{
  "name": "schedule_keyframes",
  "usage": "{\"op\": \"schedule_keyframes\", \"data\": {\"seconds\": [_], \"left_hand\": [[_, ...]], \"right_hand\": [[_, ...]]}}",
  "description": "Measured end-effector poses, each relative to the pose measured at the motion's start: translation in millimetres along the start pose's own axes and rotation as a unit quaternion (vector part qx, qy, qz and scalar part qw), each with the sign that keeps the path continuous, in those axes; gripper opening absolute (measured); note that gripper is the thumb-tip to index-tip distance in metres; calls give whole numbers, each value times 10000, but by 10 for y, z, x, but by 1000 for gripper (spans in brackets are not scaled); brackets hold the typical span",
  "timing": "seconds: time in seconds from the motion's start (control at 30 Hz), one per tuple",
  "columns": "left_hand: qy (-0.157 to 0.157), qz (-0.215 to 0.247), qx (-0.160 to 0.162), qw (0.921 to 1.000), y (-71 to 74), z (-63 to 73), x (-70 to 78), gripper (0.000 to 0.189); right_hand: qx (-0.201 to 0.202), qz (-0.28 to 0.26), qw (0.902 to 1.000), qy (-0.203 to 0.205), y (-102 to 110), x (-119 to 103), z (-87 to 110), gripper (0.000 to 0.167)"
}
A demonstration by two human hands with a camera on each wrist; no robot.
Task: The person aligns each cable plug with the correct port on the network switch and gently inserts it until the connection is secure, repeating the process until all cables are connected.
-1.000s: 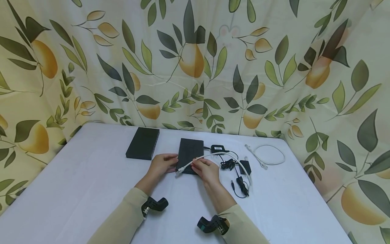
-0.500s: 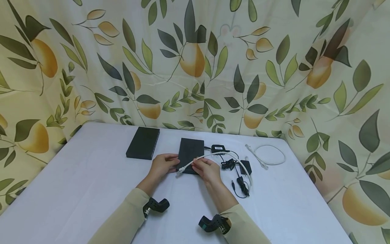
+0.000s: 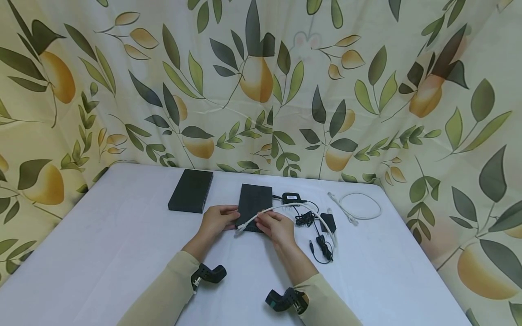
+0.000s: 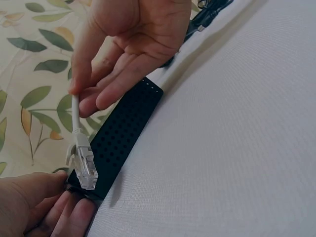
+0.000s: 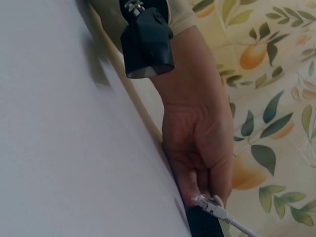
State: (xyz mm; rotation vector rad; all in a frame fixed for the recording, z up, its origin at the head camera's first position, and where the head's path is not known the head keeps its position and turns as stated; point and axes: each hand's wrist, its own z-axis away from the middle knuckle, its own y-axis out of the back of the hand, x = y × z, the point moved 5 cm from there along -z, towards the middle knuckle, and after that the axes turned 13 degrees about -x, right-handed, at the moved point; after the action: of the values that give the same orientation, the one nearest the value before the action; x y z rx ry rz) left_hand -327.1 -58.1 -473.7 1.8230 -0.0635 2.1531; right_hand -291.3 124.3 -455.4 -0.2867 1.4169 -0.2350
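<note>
A flat black box (image 3: 255,201) with a perforated side (image 4: 116,133) lies on the table in front of me. My left hand (image 3: 218,219) grips its near left corner between thumb and fingers; in the right wrist view that same left hand (image 3: 218,219) holds the box's end. Between thumb and fingertips, my right hand (image 3: 278,226) pinches a white network cable (image 3: 310,207) just behind its clear plug (image 4: 88,170). The plug hangs over the box's near left end, close to the left fingers. From the right hand, the cable arcs off to the right. Whether the plug touches the box cannot be told.
Another black box (image 3: 190,191) lies to the left. On the right are a black power adapter (image 3: 291,198), bundled black leads (image 3: 324,249), a small black block (image 3: 328,223) and a looped white cable (image 3: 381,210). A patterned curtain (image 3: 261,113) hangs behind the white table (image 3: 122,235).
</note>
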Motion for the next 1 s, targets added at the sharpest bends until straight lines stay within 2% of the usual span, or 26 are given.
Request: {"op": "schedule_keyframes", "data": {"seconds": [0.17,0.37,0.6,0.77,1.0], "left_hand": [[-40,-47,6,10000,0,7,14,31],[-31,5,7,10000,3,0,2,32],[-13,-21,-4,10000,-2,1,-3,33],[-39,73,-35,10000,-3,6,5,32],[-55,160,-47,9998,6,9,3,32]], "right_hand": [[-37,-92,9999,-139,-13,25,77,29],[-63,-259,9996,-44,-35,64,164,34],[132,-397,9986,-334,-24,157,229,32],[97,-335,9984,-453,5,185,260,32],[-163,-61,9983,-562,17,179,310,33]]}}
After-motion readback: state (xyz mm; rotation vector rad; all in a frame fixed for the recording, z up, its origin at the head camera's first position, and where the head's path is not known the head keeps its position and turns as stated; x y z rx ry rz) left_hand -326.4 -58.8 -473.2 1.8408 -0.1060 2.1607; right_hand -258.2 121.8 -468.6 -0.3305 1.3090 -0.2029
